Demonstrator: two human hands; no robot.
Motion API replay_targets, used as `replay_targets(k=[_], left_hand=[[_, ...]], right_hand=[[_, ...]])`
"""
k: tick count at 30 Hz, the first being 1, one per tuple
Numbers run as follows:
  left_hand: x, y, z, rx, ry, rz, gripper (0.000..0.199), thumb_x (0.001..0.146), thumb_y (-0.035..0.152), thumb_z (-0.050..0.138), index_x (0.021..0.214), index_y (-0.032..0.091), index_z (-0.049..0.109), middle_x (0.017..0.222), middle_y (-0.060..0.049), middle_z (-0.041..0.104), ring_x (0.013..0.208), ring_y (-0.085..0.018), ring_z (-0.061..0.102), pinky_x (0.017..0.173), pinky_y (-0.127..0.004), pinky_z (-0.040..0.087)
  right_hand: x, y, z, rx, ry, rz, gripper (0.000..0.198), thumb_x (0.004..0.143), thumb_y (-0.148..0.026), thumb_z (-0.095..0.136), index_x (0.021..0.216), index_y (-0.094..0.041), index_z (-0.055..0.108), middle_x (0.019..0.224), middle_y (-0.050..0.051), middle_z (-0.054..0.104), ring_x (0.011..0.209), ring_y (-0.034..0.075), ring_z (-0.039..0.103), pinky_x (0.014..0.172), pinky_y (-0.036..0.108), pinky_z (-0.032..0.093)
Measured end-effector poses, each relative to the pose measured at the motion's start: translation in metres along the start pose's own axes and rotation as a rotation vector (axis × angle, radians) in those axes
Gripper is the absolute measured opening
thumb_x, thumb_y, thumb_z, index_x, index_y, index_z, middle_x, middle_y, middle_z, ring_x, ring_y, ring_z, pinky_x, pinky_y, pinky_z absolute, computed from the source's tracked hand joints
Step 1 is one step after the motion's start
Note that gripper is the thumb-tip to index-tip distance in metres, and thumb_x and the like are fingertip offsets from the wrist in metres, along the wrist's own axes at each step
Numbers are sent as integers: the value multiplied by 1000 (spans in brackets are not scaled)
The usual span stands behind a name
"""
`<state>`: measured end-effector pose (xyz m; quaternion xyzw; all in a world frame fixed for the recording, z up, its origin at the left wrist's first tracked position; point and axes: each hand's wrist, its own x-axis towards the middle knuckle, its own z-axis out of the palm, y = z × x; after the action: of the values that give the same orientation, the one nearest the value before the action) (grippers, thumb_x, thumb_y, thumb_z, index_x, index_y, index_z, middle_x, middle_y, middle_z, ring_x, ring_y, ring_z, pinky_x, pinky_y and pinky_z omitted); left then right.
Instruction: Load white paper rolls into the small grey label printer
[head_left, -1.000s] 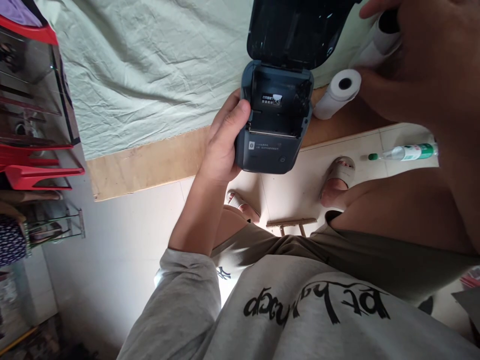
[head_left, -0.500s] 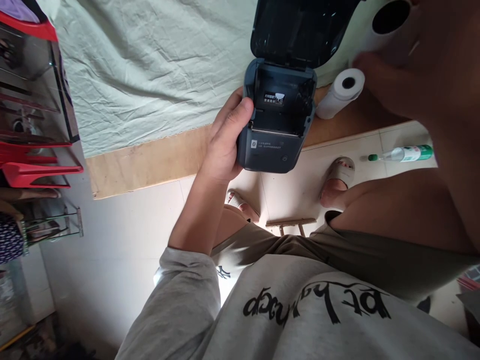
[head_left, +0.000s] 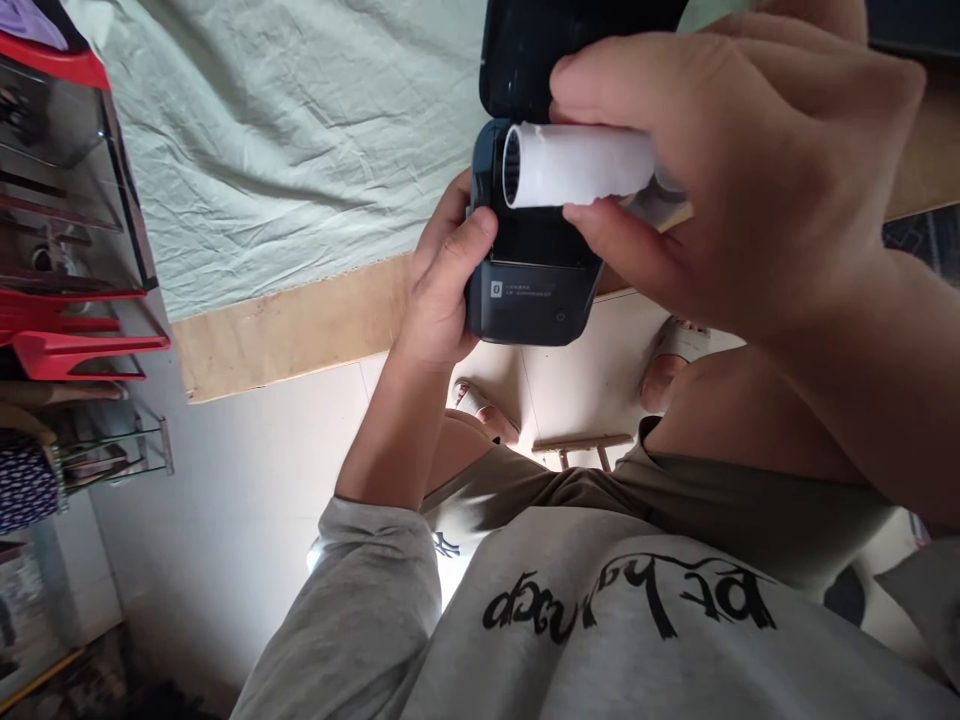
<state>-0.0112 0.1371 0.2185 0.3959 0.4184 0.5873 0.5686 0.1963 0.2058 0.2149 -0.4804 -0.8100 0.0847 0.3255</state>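
Probable domestic interior, as indicated by the pale green cloth (head_left: 300, 130) spread over a wooden board (head_left: 300, 332), the red plastic furniture (head_left: 90, 345) at left, the tiled floor (head_left: 255, 450), and 2 open-toed slippers (head_left: 472, 399) worn indoors.

At 12 o'clock, the lid (head_left: 517, 65) is dark, shiny plastic. Toward 1 o'clock, the printer (head_left: 525, 312) is smooth, dull plastic, and the roll (head_left: 585, 165) looks like smooth, dull paper. At 10 o'clock, the sheet (head_left: 285, 180) is crinkly cloth. At 9 o'clock, the board (head_left: 300, 338) is plain, dull wood, and the chair (head_left: 90, 350) is shiny plastic.
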Motion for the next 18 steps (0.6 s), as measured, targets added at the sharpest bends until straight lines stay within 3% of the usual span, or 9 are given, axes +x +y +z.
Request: replay_targets(k=[7, 12, 18], left_hand=[[-1, 2, 0, 30, -1, 58, 38, 70, 27, 37, 107, 30, 26, 113, 6, 34, 109, -14, 35, 85, -25, 39], [-2, -1, -2, 67, 3, 42, 39, 69, 29, 39, 106, 31, 26, 115, 7, 31, 108, -14, 35, 86, -25, 38], [-1, 1, 2, -16, -8, 115, 35, 70, 30, 34, 104, 22, 29, 109, 0, 34, 104, -13, 38, 96, -26, 29]], right_hand=[[12, -37, 4, -3, -144, -158, 50, 80, -38, 12, 97, -11, 49, 92, -2, 49, 114, -1, 31, 99, 19, 29], [28, -53, 10, -152, -393, -146, 41, 73, -46, 25, 102, -26, 47, 97, -7, 47, 101, 2, 41, 99, 36, 27], [26, -69, 4, -169, -488, -194, 55, 77, -51, 4, 91, -29, 53, 101, -10, 44, 113, 2, 29, 99, 34, 24]])
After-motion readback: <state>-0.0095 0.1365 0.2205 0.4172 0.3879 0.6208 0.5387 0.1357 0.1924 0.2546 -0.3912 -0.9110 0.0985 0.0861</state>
